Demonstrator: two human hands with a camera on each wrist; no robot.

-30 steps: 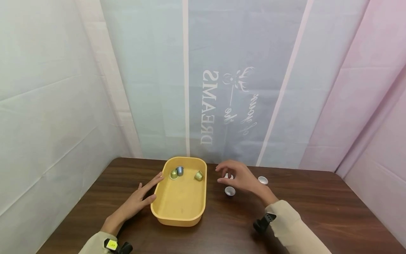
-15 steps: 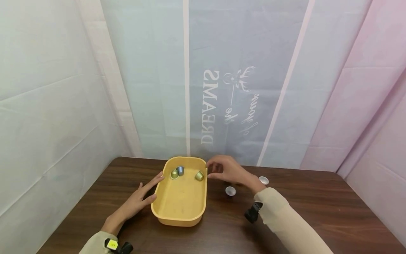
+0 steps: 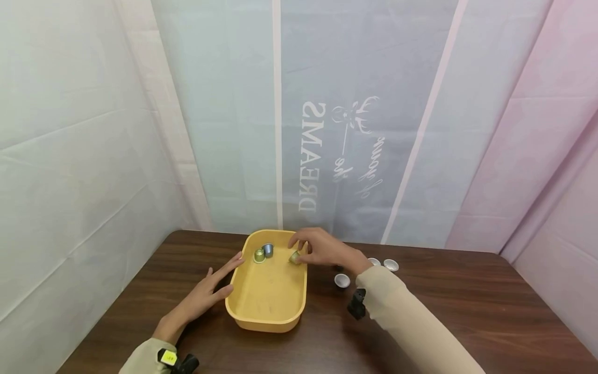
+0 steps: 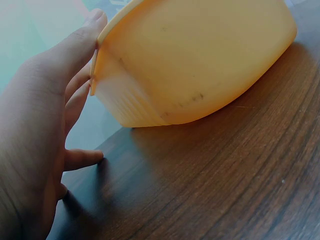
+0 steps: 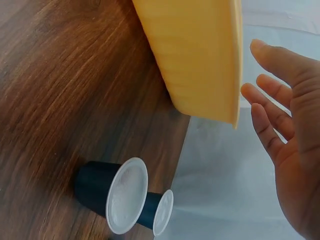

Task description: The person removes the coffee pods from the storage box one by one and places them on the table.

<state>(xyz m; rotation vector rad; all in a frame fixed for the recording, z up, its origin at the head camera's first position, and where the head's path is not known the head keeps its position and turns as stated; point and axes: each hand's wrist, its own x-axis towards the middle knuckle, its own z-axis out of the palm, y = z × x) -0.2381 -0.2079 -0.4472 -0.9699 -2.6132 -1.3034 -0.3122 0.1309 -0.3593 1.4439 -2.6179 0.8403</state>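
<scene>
A yellow plastic bin [image 3: 266, 326] stands on the brown wooden table. Inside lie a blue coffee capsule [image 3: 268, 250] and a green coffee capsule [image 3: 259, 255], close together at the far left. Another green coffee capsule [image 3: 294, 257] lies near the right wall, partly hidden by my right fingers. My right hand [image 3: 322, 248] reaches over the bin's right rim, its thumb and fingers apart around this capsule. In the right wrist view, nothing shows between the loosely bent fingers. My left hand [image 3: 203, 293] rests against the left rim with spread fingers; in its wrist view, the thumb lies along the rim.
Right of the bin, dark coffee capsules with white lids stand on the table, one capsule [image 5: 97, 187] nearer and another capsule [image 5: 150, 210] behind it. Farther right lies a white-lidded capsule [image 3: 391, 265]. Behind the table hangs a printed cloth [image 3: 345, 156].
My right hand has moved left from the capsules on the table, across the bin's right rim, to the green capsule there. My left hand stays at the left rim.
</scene>
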